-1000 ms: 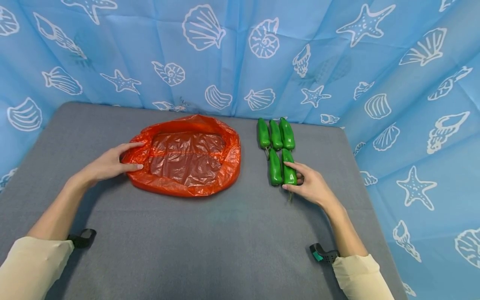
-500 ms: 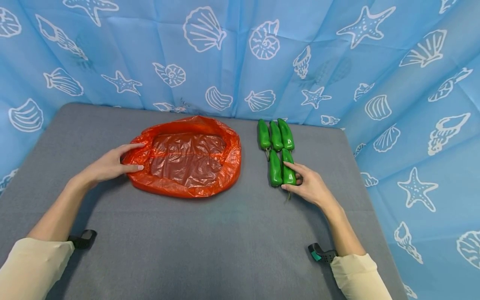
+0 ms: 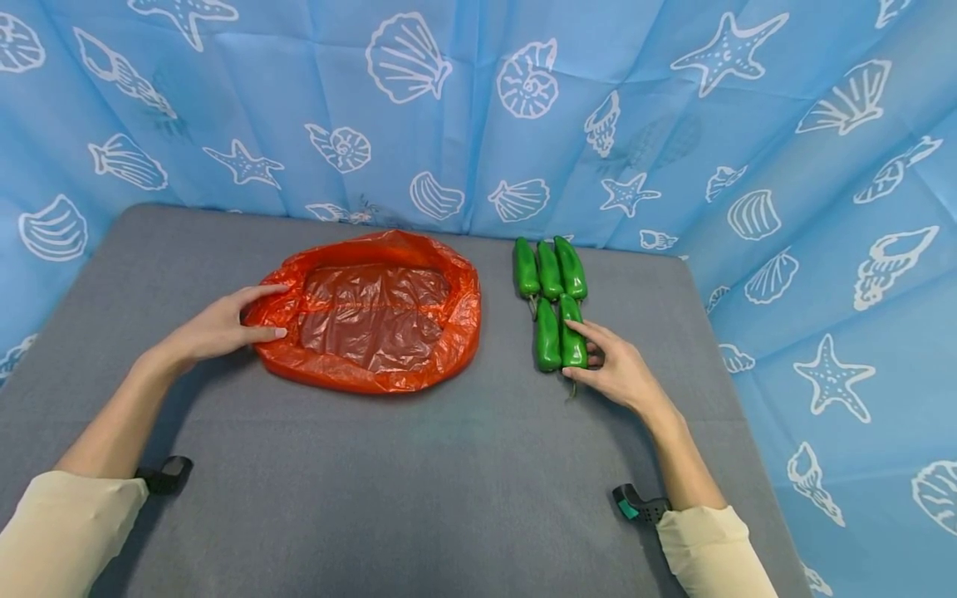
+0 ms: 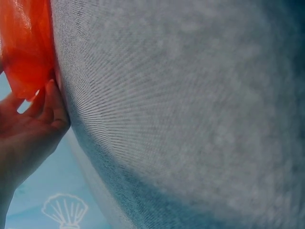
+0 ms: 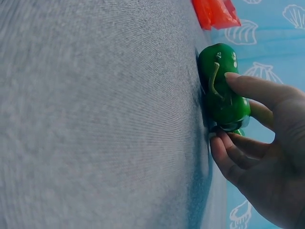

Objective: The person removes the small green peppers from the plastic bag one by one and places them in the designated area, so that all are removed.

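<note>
A red plastic bag [image 3: 465, 307] lies spread open on the table, its rim rolled outward. At its left end my left hand [image 3: 213, 326] grips the rim, with the thumb toward the front and the index finger behind. Five-less rows aside, several shiny green peppers [image 3: 549, 270] lie in two rows right of the bag. My right hand [image 3: 616, 365] holds the front right green pepper [image 3: 574, 347] between thumb and fingers. In the right wrist view the thumb rests on that pepper [image 5: 231, 112] while other fingertips reach under its side. Another green pepper [image 3: 548, 336] lies right beside it.
The grey cloth-covered table [image 3: 389, 482] extends toward me. Behind it and along the right side hangs a blue curtain [image 3: 463, 100] with white seashells and starfish. Black wrist straps [image 3: 641, 505] show at the light sleeves [image 3: 710, 548].
The front right green pepper and my right hand have shifted slightly left, closer to the neighbouring pepper. My left hand and the red plastic bag stay in place.
</note>
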`<control>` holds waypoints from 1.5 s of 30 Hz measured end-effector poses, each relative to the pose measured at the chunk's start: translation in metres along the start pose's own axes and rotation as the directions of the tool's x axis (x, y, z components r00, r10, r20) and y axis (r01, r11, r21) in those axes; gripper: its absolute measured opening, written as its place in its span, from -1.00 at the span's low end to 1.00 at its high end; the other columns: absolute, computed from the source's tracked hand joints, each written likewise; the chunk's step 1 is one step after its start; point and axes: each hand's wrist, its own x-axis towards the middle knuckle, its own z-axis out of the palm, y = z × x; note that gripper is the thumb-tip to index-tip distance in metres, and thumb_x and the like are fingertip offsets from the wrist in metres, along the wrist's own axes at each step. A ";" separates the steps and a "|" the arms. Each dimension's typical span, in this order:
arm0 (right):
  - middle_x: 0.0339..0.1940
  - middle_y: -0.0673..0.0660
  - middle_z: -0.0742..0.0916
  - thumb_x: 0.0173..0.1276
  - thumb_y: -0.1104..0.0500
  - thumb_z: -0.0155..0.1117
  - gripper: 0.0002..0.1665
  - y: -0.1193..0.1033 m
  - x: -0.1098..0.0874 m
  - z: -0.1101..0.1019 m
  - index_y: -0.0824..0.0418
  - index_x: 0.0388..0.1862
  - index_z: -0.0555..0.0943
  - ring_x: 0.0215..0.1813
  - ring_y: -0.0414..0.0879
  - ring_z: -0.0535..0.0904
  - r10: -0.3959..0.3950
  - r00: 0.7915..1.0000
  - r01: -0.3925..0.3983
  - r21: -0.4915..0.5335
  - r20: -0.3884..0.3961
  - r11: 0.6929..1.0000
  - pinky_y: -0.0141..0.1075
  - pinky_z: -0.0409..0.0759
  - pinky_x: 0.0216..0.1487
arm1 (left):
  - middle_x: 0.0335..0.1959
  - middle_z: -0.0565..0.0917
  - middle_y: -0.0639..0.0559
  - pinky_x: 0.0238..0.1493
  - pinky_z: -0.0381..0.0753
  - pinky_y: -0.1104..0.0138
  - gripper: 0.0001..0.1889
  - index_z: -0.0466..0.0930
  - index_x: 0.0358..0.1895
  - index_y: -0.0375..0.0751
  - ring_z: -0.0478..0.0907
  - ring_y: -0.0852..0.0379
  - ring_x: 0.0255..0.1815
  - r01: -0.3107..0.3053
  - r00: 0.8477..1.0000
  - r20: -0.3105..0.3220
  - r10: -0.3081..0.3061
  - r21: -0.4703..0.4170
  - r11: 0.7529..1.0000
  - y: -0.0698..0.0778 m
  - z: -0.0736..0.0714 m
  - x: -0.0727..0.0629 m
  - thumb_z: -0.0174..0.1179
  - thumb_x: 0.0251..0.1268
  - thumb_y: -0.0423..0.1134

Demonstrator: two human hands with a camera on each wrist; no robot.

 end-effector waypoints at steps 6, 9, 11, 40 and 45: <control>0.50 0.35 0.33 0.22 0.16 0.51 -0.10 0.001 -0.002 0.000 0.15 0.51 0.34 0.07 0.18 0.61 0.019 1.000 -0.019 0.008 -0.004 1.000 0.03 0.62 0.06 | 0.54 -0.10 -0.51 0.29 0.07 -0.43 -0.08 -0.06 0.61 -0.12 -0.08 -0.56 0.46 -0.005 1.000 -0.011 0.005 0.006 1.000 0.000 0.000 0.000 0.24 0.36 0.11; 0.50 0.35 0.33 0.23 0.14 0.51 -0.10 0.002 -0.003 0.000 0.14 0.51 0.34 0.09 0.19 0.60 0.028 1.000 -0.028 0.009 -0.004 1.000 0.04 0.61 0.07 | 0.54 -0.11 -0.52 0.29 0.05 -0.42 -0.06 -0.10 0.62 -0.09 -0.08 -0.57 0.46 -0.010 1.000 -0.024 0.010 0.007 1.000 0.001 0.000 0.001 0.25 0.35 0.10; 0.50 0.35 0.33 0.24 0.13 0.51 -0.10 0.003 -0.003 0.000 0.14 0.51 0.33 0.10 0.20 0.59 0.034 0.999 -0.034 0.005 -0.006 0.999 0.05 0.61 0.07 | 0.54 -0.13 -0.52 0.30 0.03 -0.43 -0.04 -0.15 0.62 -0.06 -0.08 -0.58 0.46 -0.020 0.999 -0.039 0.020 0.010 1.000 0.002 0.001 0.001 0.26 0.35 0.07; 0.61 0.26 0.15 0.37 -0.22 0.29 -0.08 -0.014 0.018 -0.002 0.08 0.58 0.22 0.58 0.32 -0.03 -0.070 0.983 0.050 -0.116 -0.169 0.992 0.42 0.07 0.36 | 0.55 -0.09 -0.48 0.33 -0.03 -0.42 0.02 -0.16 0.60 -0.27 -0.08 -0.53 0.49 -0.095 0.955 -0.243 0.170 0.292 0.952 0.008 0.007 -0.016 0.29 0.32 0.09; 0.63 0.22 0.09 0.38 -0.29 0.23 -0.05 -0.023 0.030 0.001 0.03 0.60 0.15 0.62 0.22 -0.18 -0.073 0.986 0.051 -0.141 -0.152 0.989 0.42 0.00 0.39 | 0.58 -0.11 -0.42 0.28 0.02 -0.46 0.04 -0.15 0.61 -0.20 -0.06 -0.53 0.48 -0.077 0.946 -0.271 0.177 0.341 0.937 0.012 0.009 -0.018 0.26 0.30 0.20</control>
